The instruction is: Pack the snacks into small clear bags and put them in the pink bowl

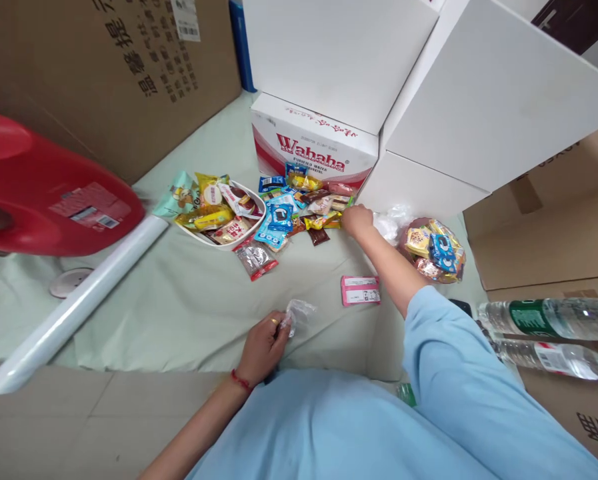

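- Two bare hands are seen at work over the pale green cloth (189, 313); the right hand (357, 220) is stretched toward twelve o'clock, to the scattered pile of bright foil snack packets (303, 207).
- Its fingers are curled down onto the packets at the pile's three o'clock edge; whether one is actually pinched cannot be told.
- A single packet is best picked by its crimped edge, so neighbours are not dragged along.
- The left hand (263, 347) is kept near six o'clock, fingers closed around a crumpled clear plastic wrapper (299, 312).
- A white dish of snacks (219, 220) lies at the pile's nine o'clock, a pink flat packet (360, 291) beside the right forearm.
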Demonstrator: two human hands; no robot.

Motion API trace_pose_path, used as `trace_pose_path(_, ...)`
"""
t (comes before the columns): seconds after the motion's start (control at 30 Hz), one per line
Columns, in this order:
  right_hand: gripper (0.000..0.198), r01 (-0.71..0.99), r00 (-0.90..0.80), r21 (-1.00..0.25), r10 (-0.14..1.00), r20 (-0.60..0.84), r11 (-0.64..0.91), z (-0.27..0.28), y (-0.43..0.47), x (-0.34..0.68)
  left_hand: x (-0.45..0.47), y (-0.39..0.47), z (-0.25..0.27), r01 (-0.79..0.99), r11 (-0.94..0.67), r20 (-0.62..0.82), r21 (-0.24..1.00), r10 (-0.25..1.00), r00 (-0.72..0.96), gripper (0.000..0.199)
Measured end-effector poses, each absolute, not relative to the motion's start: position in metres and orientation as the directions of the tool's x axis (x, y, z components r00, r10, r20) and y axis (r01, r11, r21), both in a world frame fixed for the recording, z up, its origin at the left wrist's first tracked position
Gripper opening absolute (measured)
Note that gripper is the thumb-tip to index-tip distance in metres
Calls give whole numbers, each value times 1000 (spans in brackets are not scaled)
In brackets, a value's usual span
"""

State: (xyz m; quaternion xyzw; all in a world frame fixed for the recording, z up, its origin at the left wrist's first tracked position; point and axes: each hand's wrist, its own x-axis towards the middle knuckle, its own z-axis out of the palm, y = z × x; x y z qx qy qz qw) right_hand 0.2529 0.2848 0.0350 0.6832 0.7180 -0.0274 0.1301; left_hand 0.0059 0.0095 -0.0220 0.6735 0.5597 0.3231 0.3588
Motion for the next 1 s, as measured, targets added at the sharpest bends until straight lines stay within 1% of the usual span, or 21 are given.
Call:
trace_pose_path(0.13, 35, 988, -143, 23, 971, -192, 151, 40, 281, 246, 6, 10, -22, 529, -123, 35, 840, 984, 173, 33)
trace_pose_path(0.23, 44, 982, -187, -36, 971, -151, 183, 53, 278, 268, 6, 9, -21, 531, -102, 19, 841, 987, 159, 34)
trace_pose_path(0.3, 46, 987, -140, -87, 989, -48, 136, 65, 276, 294, 5, 9, -21, 528, -95, 12, 844, 987, 159, 36)
trace_pose_path(0.37, 46, 984, -63, -158, 994, 92, 78, 74, 271, 322, 5, 9, -21, 519, -102, 18, 849, 986, 165, 37)
trace_pose_path(0.4, 49, 979, -48, -187, 989, 138, 74, 77, 267, 335, 5, 9, -22, 513, -107, 24, 851, 986, 166, 36)
trace_pose_path(0.43, 53, 975, -65, -201, 987, 144, 94, 78, 261, 346, 5, 9, -22, 508, -111, 30, 854, 986, 164, 36)
trace_pose_path(0.47, 57, 970, -122, -199, 987, 105, 141, 77, 253, 355, 6, 9, -22, 505, -112, 33, 856, 986, 163, 36)
trace_pose_path(0.5, 62, 960, -210, -185, 978, 17, 209, 74, 243, 361, 6, 9, -22, 503, -109, 33, 858, 987, 158, 36)
trace_pose_path(0.57, 64, 927, -372, -137, 898, -233, 349, 64, 225, 367, 6, 9, -22, 503, -93, 23, 859, 989, 144, 36)
trace_pose_path(0.6, 61, 913, -405, -102, 851, -334, 394, 58, 218, 367, 5, 8, -22, 503, -79, 14, 860, 991, 133, 36)
trace_pose_path(0.63, 56, 910, -399, -57, 831, -389, 410, 53, 213, 365, 5, 8, -22, 501, -63, 3, 863, 993, 119, 36)
trace_pose_path(0.67, 51, 919, -365, -6, 842, -397, 395, 48, 212, 363, 5, 8, -22, 494, -43, -10, 868, 995, 103, 36)
trace_pose_path(0.7, 47, 932, -320, 41, 874, -366, 359, 44, 213, 361, 4, 8, -22, 479, -17, -28, 878, 996, 88, 36)
trace_pose_path(0.77, 48, 958, -237, 98, 937, -255, 269, 40, 225, 357, 3, 8, -22, 411, 55, -84, 910, 995, 53, 35)
trace_pose_path(0.83, 50, 977, -169, 104, 971, -168, 188, 37, 241, 353, 3, 9, -21, 284, 144, -157, 948, 987, 25, 33)
trace_pose_path(0.9, 51, 986, -118, 106, 986, -118, 131, 35, 255, 349, 3, 9, -17, 129, 219, -222, 967, 975, 7, 31)
trace_pose_path(0.97, 57, 986, -107, 117, 988, -113, 120, 37, 262, 344, 2, 9, -13, 8, 268, -268, 963, 963, 7, 30)
trace_pose_path(1.0, 64, 984, -118, 119, 985, -126, 133, 41, 262, 341, 2, 9, -11, -28, 286, -286, 958, 958, 10, 30)
